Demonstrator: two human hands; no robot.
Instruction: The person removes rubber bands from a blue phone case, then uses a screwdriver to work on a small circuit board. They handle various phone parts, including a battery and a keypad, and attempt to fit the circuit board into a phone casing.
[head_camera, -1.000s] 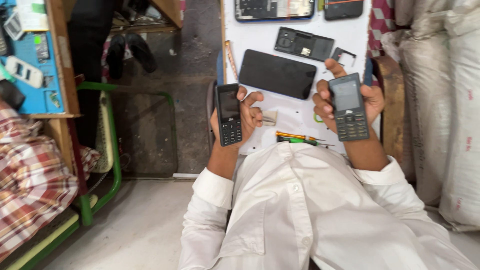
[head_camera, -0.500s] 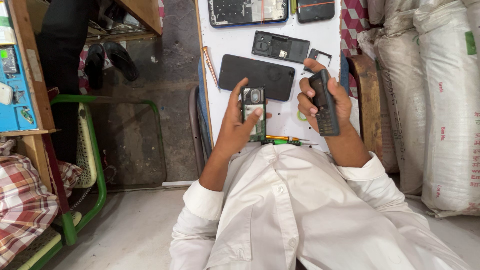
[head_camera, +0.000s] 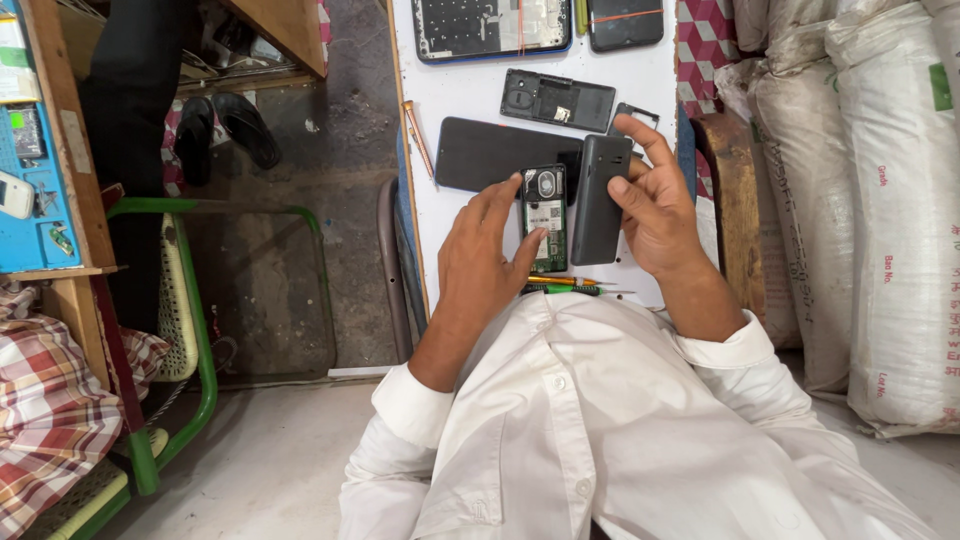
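Now left hand (head_camera: 485, 250) pinching open-backed phone (head_camera: 545, 220); right hand (head_camera: 655, 205) gripping dark phone (head_camera: 598, 200).

A white table (head_camera: 650, 75) is seen w/ a flat black phone (head_camera: 490, 152), an open phone frame (head_camera: 490, 25), a dark back cover (head_camera: 557, 99) & thin tools (head_camera: 565, 285) laid on it.

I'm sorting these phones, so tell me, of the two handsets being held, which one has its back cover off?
The one in the left hand: the open phone shows its label and bare innards. The dark phone in the right hand shows a plain closed surface.
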